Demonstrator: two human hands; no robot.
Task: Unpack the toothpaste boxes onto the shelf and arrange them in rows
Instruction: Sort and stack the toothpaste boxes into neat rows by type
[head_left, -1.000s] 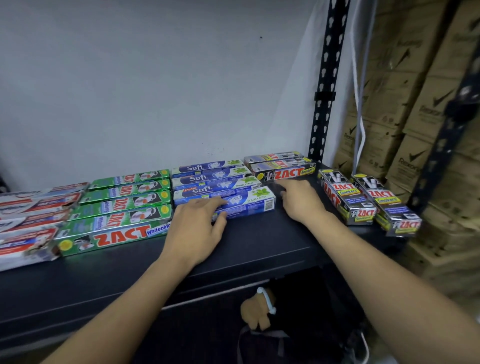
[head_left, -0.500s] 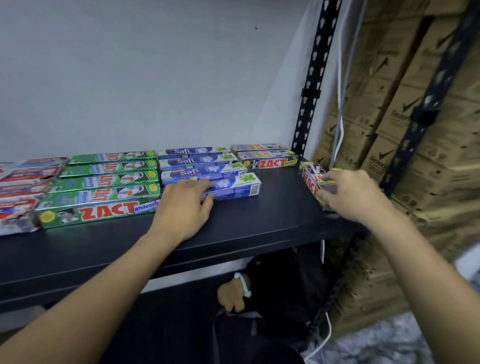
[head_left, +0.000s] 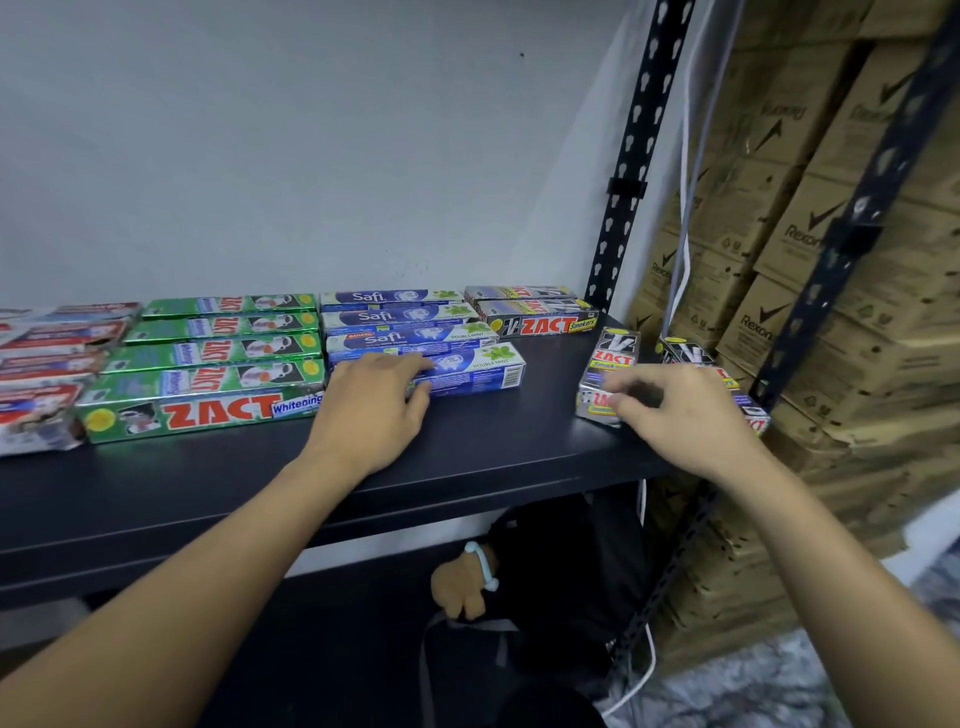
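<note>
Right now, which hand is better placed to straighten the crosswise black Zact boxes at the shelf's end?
Right. The right hand pinches the left crosswise box; the left hand rests on the front Safi box.

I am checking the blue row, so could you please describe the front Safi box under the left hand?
The front Safi box is a long, closed blue cardboard carton with mint leaves, "DOUBLE MINT" and a barcode at its right end. It lies flat on the dark shelf, against the Safi box behind. The left hand rests on its left half.
</note>
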